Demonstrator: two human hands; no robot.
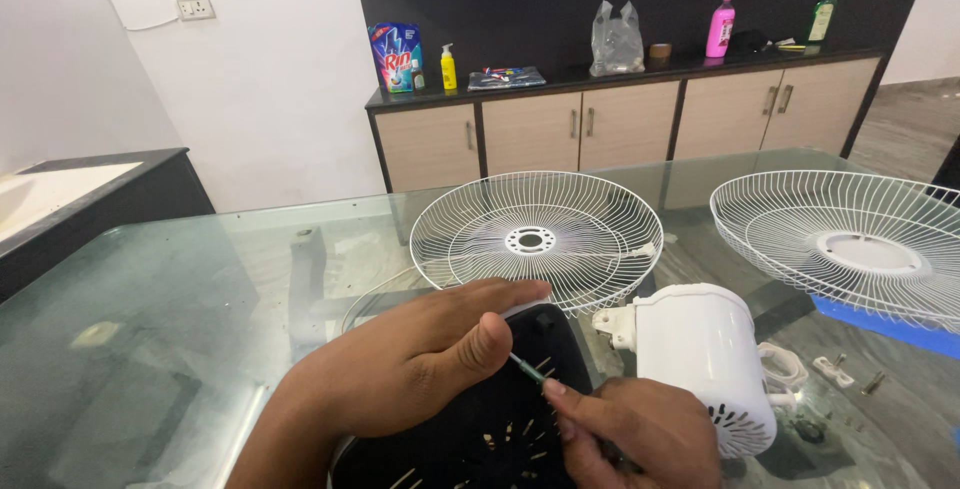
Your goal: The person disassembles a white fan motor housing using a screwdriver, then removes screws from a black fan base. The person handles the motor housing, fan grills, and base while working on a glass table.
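The left hand [420, 359] lies curled over the top edge of a black slotted fan part [500, 419] that sits at the near edge of the glass table [170, 329], its thumb pressing down and its fingers wrapped over the rim, so it is closed on that part and steadies it. The right hand [630, 429] pinches a thin green-shafted screwdriver [527, 370] between thumb and forefinger, the tip pointing up-left toward the spot just under the left thumb; the screw itself is hidden there. Just beside the black part on the right stands the white motor housing [700, 359], with loose white fittings and screws [835, 369] lying near it on the glass. To do this step well, I judge the shaft should stand square to the screw rather than slanted as it is now, the left hand should keep the black part from rocking, and the thumb should stay clear of the tip in case it slips. Two white wire fan guards [537, 239] [850, 244] rest farther back, well apart from the hands
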